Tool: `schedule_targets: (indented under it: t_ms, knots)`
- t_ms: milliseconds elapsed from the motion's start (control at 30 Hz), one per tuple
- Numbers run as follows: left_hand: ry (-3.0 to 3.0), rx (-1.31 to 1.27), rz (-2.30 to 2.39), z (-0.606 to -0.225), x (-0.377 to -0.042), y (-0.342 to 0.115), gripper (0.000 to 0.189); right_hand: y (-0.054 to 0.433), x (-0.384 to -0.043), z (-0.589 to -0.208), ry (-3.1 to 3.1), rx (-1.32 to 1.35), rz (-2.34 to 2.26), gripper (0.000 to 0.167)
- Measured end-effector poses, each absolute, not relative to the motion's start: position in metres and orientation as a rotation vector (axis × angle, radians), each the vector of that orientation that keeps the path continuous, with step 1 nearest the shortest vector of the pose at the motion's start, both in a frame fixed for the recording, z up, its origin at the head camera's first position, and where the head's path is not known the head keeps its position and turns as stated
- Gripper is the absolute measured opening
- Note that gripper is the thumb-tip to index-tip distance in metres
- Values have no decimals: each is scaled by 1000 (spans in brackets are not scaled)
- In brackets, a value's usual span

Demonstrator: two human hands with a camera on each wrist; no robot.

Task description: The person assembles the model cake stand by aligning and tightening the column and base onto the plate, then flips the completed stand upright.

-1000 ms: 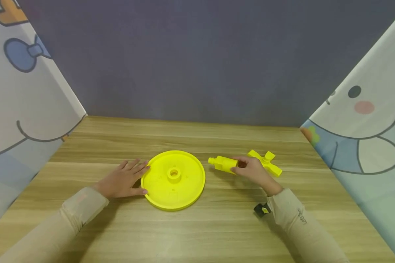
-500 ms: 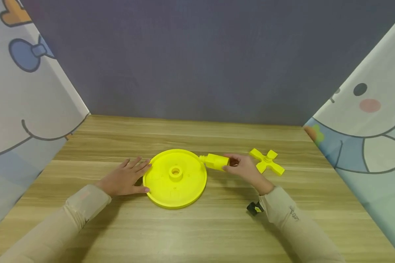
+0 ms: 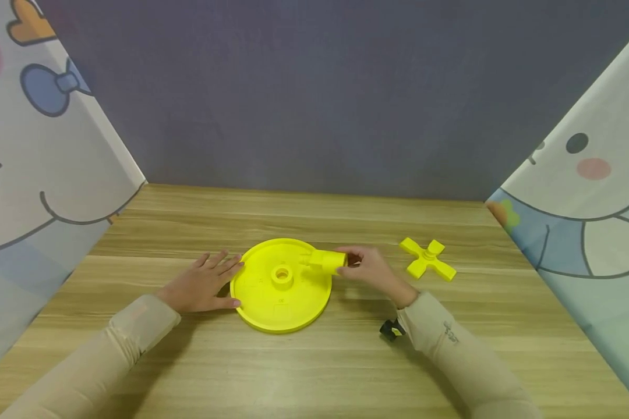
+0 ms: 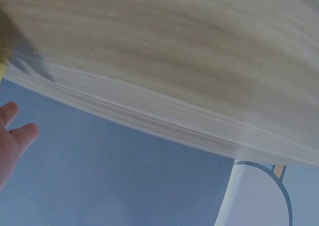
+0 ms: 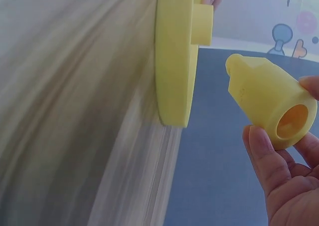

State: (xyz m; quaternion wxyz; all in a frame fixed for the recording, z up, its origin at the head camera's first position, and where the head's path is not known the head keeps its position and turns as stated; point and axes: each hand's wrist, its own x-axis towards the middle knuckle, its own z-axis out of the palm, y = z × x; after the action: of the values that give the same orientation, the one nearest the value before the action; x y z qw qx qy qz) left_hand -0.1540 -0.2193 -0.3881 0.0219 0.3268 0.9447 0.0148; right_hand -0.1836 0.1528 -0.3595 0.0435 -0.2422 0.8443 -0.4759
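Observation:
A round yellow disc (image 3: 267,311) with a raised rim and a short hollow hub (image 3: 282,278) at its centre lies on the table. Spread, straight fingers of my left hand (image 3: 199,286) touch its left rim. My right hand (image 3: 372,272) pinches the wide end of a yellow cylindrical piece (image 3: 329,262), held above the disc's right part. In the right wrist view this cylindrical piece (image 5: 269,94) has a hollow wide end, flat-cut sides and a narrow round tip pointing away from the hand. Only some fingertips of the left hand (image 4: 14,138) appear in the left wrist view.
To the right of the right hand, a yellow four-armed cross piece (image 3: 428,257) with a central stub lies on the wooden table (image 3: 230,372). A dark wall (image 3: 314,105) stands behind; cartoon-printed panels flank both sides. A small black device (image 3: 389,330) sits by the right cuff.
My right hand has carried the cylindrical piece leftward, from beside the disc to above its right part. The left hand has kept its place at the disc's rim.

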Motion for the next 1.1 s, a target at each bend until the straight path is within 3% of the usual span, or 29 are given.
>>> schedule_targets:
  t_ms: [1100]
  knots:
    - [2919, 998, 63, -387, -154, -218, 83, 112, -191, -351, 2504, -868, -1488, 43]
